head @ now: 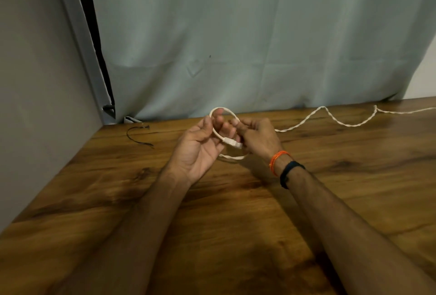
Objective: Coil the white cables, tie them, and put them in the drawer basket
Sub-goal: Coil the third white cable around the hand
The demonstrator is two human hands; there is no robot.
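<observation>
A white cable (pixel 325 117) trails in waves from the table's right edge to my hands at the middle. Its near end forms a small loop around the fingers of my left hand (pixel 200 146), which is palm-up and curled round the cable. The white plug (pixel 232 142) sticks out between both hands. My right hand (pixel 257 135) pinches the cable just beside the loop, with orange and dark bands on its wrist. No drawer basket is in view.
A thin black tie (pixel 139 137) lies on the wooden table (pixel 236 235) at the back left. A grey wall closes the left side and a pale green curtain (pixel 236 46) hangs behind the table.
</observation>
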